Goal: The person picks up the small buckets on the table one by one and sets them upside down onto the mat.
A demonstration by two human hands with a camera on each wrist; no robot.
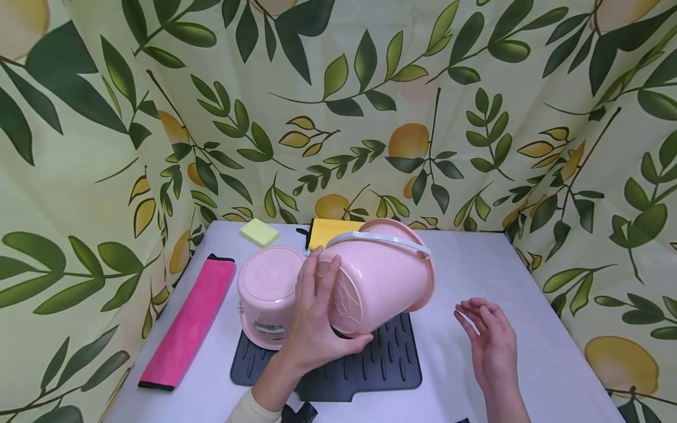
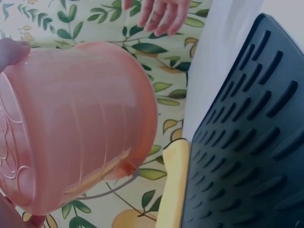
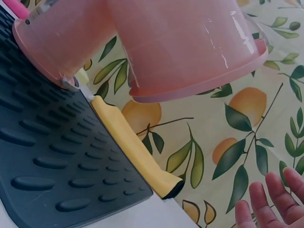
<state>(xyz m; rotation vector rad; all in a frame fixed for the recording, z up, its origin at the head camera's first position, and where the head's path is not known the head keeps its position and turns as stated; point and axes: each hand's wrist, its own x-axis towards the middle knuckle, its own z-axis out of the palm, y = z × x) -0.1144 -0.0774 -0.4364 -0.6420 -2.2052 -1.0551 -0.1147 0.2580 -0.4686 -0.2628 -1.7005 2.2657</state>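
Observation:
My left hand (image 1: 317, 317) grips a pink bucket (image 1: 383, 282) round its base, fingers over the top and thumb underneath. The bucket is tilted onto its side above the mat, its mouth toward the far right and its pale handle (image 1: 378, 238) lying across the upper side. Beside it, a second pink bucket (image 1: 270, 282) stands upside down on the dark ridged mat (image 1: 365, 370). Off to the right, my right hand (image 1: 492, 346) is held apart from the buckets with nothing in it; its loosely bent fingers also appear in the right wrist view.
A bright pink cloth pad (image 1: 190, 320) with black ends lies along the table's left side. At the back are a pale yellow-green sponge (image 1: 259, 232) and a yellow cloth item (image 1: 333, 232) with dark edging. Patterned fabric (image 1: 344, 117) encloses the white table (image 1: 460, 264) at the back and sides.

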